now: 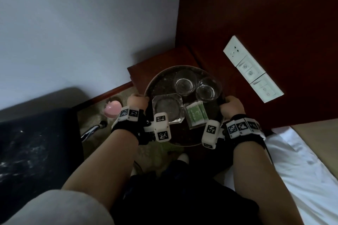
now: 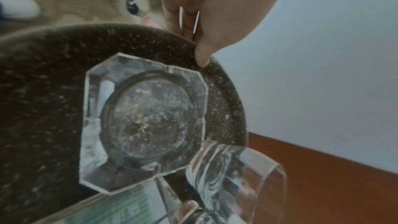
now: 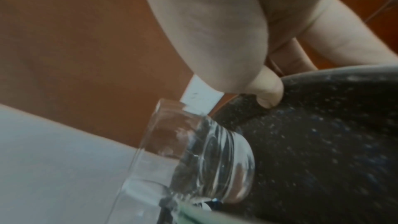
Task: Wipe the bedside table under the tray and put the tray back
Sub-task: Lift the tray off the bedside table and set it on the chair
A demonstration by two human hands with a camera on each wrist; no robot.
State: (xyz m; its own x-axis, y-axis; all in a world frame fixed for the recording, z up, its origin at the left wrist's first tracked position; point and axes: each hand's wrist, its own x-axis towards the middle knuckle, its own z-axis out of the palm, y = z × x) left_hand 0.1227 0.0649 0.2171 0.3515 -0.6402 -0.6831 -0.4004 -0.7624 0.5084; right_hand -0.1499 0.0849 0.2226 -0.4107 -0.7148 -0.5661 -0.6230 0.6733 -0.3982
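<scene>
Dark red wood formed the small surface [image 1: 146, 64] in the corner, between a pale wall [image 1: 82, 23] and a headboard panel [image 1: 256, 14] carrying white switches [image 1: 253, 68]. Both hands, left [image 1: 137, 103] and right [image 1: 232, 107], gripped the round tray [image 1: 161, 86] by opposite rims, seemingly above the surface.
</scene>
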